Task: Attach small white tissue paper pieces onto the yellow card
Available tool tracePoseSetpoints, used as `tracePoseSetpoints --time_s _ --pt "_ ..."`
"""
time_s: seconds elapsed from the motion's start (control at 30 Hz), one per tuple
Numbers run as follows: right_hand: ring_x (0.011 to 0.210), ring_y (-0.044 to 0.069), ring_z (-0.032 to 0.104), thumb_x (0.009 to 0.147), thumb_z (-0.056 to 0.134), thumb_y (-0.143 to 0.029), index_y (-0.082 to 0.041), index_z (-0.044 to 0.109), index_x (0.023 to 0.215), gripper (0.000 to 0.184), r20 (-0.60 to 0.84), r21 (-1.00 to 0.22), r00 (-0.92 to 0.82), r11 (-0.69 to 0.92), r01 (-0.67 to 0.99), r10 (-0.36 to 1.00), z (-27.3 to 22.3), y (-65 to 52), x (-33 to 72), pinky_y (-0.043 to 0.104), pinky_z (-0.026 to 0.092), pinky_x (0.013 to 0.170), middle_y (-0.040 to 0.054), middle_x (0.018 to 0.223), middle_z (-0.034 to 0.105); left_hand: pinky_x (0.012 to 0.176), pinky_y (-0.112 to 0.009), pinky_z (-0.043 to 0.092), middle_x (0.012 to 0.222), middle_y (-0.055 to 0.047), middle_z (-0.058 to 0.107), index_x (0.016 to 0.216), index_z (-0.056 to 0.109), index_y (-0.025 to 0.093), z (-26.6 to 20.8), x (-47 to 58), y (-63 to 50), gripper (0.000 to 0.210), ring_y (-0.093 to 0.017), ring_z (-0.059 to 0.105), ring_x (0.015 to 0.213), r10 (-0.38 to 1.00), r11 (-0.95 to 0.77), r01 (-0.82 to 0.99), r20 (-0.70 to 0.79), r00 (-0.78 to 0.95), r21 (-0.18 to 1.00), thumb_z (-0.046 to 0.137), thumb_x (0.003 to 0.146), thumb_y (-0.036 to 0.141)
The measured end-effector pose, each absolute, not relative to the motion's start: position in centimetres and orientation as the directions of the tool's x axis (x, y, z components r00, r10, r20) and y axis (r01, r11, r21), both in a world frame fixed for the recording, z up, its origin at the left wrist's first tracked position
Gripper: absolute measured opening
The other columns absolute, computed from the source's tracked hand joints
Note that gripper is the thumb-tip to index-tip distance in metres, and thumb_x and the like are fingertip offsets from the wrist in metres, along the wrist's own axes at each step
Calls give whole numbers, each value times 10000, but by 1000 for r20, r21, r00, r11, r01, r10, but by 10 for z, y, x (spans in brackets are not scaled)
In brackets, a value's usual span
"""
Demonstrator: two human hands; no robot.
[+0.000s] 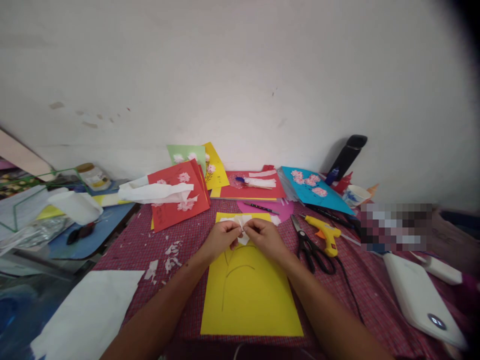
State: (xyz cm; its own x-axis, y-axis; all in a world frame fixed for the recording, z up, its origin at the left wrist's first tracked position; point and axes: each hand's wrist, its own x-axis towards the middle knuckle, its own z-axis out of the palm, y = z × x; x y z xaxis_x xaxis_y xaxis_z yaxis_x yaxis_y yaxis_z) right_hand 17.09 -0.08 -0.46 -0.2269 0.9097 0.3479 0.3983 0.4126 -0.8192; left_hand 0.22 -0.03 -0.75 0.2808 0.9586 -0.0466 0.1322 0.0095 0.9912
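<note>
A small piece of white tissue paper [243, 221] is pinched between the fingertips of my left hand [224, 234] and my right hand [262, 236]. Both hands are closed and meet over the top part of a yellow sheet [255, 300]. Dark curved lines are drawn on that sheet, partly covered by my hands. More white paper lies under and behind my fingers, its exact shape hidden. To the right of my right hand are black-handled scissors [310, 249] and a yellow glue gun [327, 233] with a black cord.
A red card with pink-white paper flowers [200, 192] stands at left, a white paper strip [157, 192] across it. A blue flower card [330, 196] leans at back right. White paper [90, 310], torn scraps [172, 257], a black bottle [348, 155] and a white power bank [420, 300] surround me.
</note>
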Motion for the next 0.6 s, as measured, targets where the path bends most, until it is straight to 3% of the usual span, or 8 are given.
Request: tracePoseSetpoints --time_s 0.6 --pt "645 131 545 773 540 -167 -175 642 761 103 297 -867 -253 371 332 921 -7 -1 171 224 409 589 2 698 621 420 -183 366 502 30 534 726 583 145 -8 1 0 209 -84 489 427 955 0 123 -37 295 992 551 795 340"
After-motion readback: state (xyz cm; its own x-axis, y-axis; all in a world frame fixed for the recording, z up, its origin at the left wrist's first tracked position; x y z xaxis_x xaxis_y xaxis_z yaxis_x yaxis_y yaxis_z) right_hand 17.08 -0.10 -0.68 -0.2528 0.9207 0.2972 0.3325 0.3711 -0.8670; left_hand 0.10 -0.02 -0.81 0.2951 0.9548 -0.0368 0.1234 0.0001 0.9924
